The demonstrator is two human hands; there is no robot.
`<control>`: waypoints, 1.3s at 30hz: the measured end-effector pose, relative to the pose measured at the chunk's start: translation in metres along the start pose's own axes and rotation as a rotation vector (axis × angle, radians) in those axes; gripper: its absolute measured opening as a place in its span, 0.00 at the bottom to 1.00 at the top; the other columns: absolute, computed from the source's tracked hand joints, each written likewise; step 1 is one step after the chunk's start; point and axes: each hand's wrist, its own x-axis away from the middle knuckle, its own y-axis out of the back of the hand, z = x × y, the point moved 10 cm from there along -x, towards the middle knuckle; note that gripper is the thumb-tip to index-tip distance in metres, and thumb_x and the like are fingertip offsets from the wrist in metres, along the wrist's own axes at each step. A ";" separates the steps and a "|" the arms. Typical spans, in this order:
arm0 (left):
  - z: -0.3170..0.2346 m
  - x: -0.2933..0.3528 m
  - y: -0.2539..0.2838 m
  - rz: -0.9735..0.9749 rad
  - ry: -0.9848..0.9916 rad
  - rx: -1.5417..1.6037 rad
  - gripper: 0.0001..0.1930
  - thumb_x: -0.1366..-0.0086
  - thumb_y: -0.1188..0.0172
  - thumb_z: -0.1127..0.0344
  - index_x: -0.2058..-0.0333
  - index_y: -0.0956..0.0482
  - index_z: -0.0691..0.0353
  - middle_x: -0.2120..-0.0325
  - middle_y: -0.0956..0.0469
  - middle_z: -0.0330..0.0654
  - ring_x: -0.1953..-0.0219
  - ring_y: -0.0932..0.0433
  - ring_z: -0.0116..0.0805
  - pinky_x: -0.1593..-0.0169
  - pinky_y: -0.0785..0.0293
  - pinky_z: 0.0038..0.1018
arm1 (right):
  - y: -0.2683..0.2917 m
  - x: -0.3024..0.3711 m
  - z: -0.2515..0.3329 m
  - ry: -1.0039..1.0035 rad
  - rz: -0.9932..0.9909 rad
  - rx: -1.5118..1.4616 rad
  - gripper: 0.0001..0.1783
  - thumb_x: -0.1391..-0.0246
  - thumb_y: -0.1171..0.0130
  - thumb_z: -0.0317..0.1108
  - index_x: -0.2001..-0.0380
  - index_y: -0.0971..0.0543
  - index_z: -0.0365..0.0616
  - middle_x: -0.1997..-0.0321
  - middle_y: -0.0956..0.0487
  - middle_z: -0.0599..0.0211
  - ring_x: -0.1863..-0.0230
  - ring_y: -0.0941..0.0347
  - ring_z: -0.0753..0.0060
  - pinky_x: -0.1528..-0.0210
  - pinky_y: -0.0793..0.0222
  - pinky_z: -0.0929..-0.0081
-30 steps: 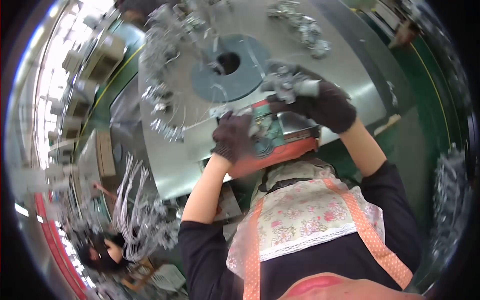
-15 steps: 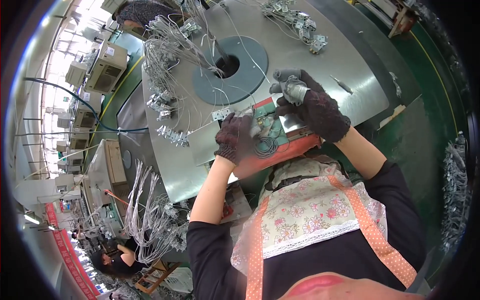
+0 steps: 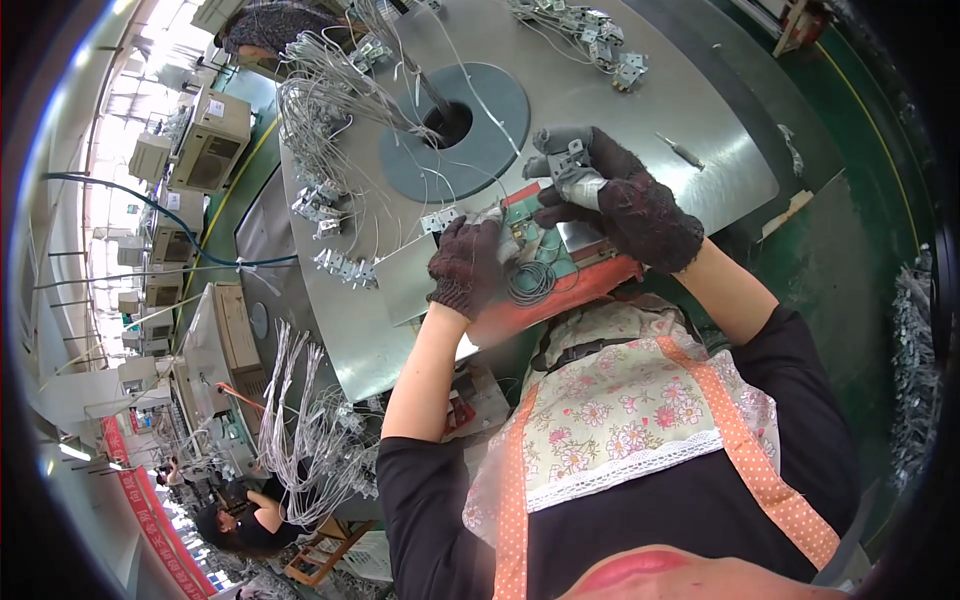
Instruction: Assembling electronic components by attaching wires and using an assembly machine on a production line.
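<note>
Both hands wear dark knit work gloves with grey, worn-looking fingers. My right hand is raised over the right end of a shallow red-edged tray. Between its thumb and fingers it holds a small metal bracket. My left hand rests at the tray's left side, fingers curled down at some small parts; what they grip is hidden. A coil of thin grey wire lies on the tray's green bottom beside that hand. Just past the left fingertips is another small metal bracket.
A round grey disc with a dark post stands on the metal table. Wired metal parts heap at the left, more brackets at the far side. A screwdriver-like tool lies right. Bundled wires and a co-worker are lower left.
My right hand has turned slightly, so the metal bracket in its fingers shows more plainly. My left hand stays nearly in place. The whole view has shifted a little.
</note>
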 end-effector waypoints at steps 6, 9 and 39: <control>-0.004 -0.001 0.003 0.021 -0.002 0.025 0.18 0.38 0.36 0.55 0.56 0.22 0.63 0.63 0.17 0.55 0.56 0.18 0.56 0.38 0.30 0.48 | -0.016 0.003 0.002 -0.039 0.124 -0.236 0.38 0.41 0.42 0.29 0.28 0.40 0.42 0.39 0.25 0.55 0.43 0.22 0.59 0.38 0.23 0.57; -0.003 0.002 0.004 -0.005 -0.007 0.051 0.17 0.38 0.36 0.57 0.57 0.22 0.63 0.65 0.17 0.55 0.57 0.18 0.56 0.38 0.30 0.49 | -0.022 0.003 0.002 -0.030 0.179 -0.246 0.38 0.42 0.41 0.28 0.28 0.39 0.42 0.39 0.25 0.56 0.43 0.22 0.59 0.38 0.22 0.58; 0.006 -0.002 -0.005 0.086 0.083 0.059 0.26 0.41 0.34 0.50 0.51 0.23 0.61 0.60 0.19 0.53 0.55 0.20 0.52 0.49 0.26 0.47 | -0.015 -0.011 -0.015 -0.078 0.212 -0.117 0.37 0.45 0.34 0.32 0.33 0.35 0.43 0.40 0.25 0.56 0.46 0.20 0.58 0.40 0.21 0.57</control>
